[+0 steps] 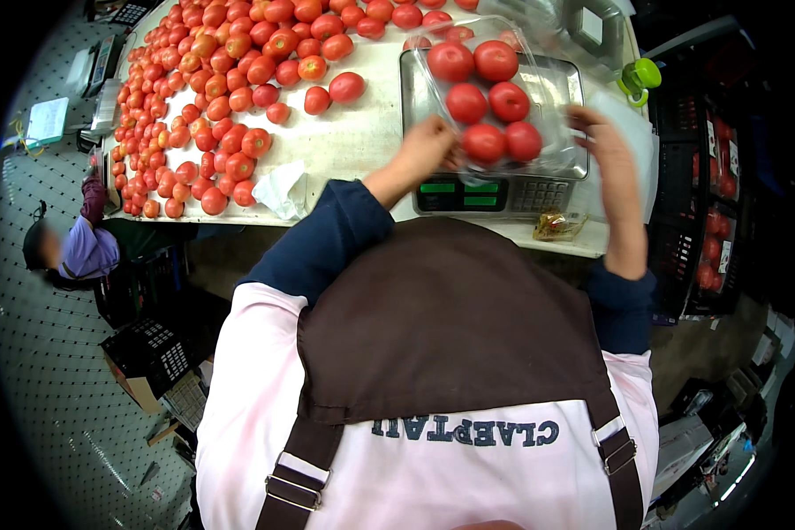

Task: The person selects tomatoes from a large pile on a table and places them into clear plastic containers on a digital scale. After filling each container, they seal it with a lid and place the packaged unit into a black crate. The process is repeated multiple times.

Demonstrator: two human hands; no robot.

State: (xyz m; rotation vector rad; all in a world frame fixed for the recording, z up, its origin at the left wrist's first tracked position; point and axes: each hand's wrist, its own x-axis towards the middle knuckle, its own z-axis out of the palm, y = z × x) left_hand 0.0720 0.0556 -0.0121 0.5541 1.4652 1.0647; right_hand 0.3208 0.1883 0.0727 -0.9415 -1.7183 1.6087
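A clear plastic clamshell box (546,119) with several red tomatoes (509,102) in it rests over the metal pan of a weighing scale (413,88). My left hand (428,146) is closed at the box's near left corner, its fingers curled against the rim. At the box's right side is my right hand (599,132), slightly blurred, with fingers apart and bent toward the plastic edge. I cannot tell whether they touch it. The scale's display and keypad (462,194) face me below the box.
Loose tomatoes (238,53) are heaped across the table's left and far side. A crumpled white bag (281,188) lies near the front edge, a small wrapped packet (558,226) right of the keypad. Black crates (680,168) with packed tomatoes stand at right; another person (88,247) is far left.
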